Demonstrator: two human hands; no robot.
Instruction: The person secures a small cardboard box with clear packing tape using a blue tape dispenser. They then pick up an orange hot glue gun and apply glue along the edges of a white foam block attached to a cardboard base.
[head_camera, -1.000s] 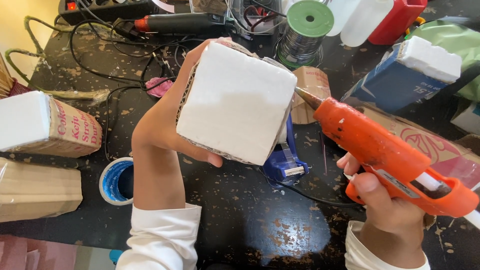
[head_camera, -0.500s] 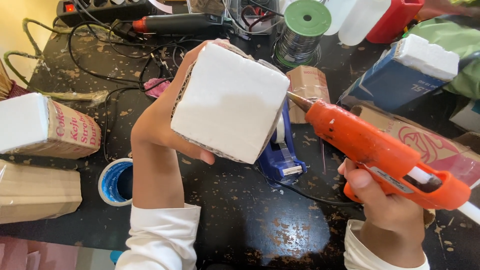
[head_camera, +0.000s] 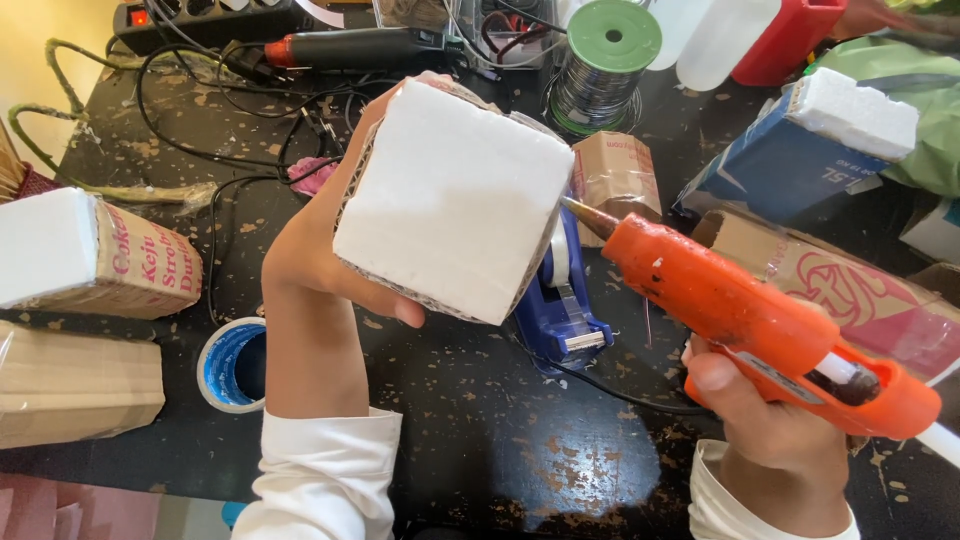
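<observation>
The left hand (head_camera: 320, 265) held a white foam block wrapped in a brown cardboard sleeve (head_camera: 455, 200) up over the middle of the dark, paint-flecked tabletop (head_camera: 480, 420), fingers closed round its left side and thumb under its lower edge. The right hand (head_camera: 770, 420) gripped an orange hot-glue gun (head_camera: 740, 310) tight about the handle, the brass nozzle touching the block's right edge where foam met cardboard.

To do this step well, I judged the nozzle should stay on the seam and travel steadily along it, with a light trigger squeeze, so the bead ran thin and did not melt the foam. The block wanted holding firm, with the left fingers kept on the far side from the hot tip.

Just behind the block stood a blue tape dispenser (head_camera: 560, 310), and beside it a small brown cardboard-wrapped packet (head_camera: 615, 180) with faint print. At the left edge lay a second foam block in a tan sleeve with red lettering (head_camera: 95, 255), and below it a plain tan wrapped block (head_camera: 75, 385). A blue-and-white roll of tape (head_camera: 232, 365) sat near the left wrist. Toward the right edge leaned a blue carton topped with white foam (head_camera: 800, 150) and a brown box with a pink printed pattern (head_camera: 850, 285). A green-capped spool of wire (head_camera: 605, 60) stood at the far edge.
</observation>
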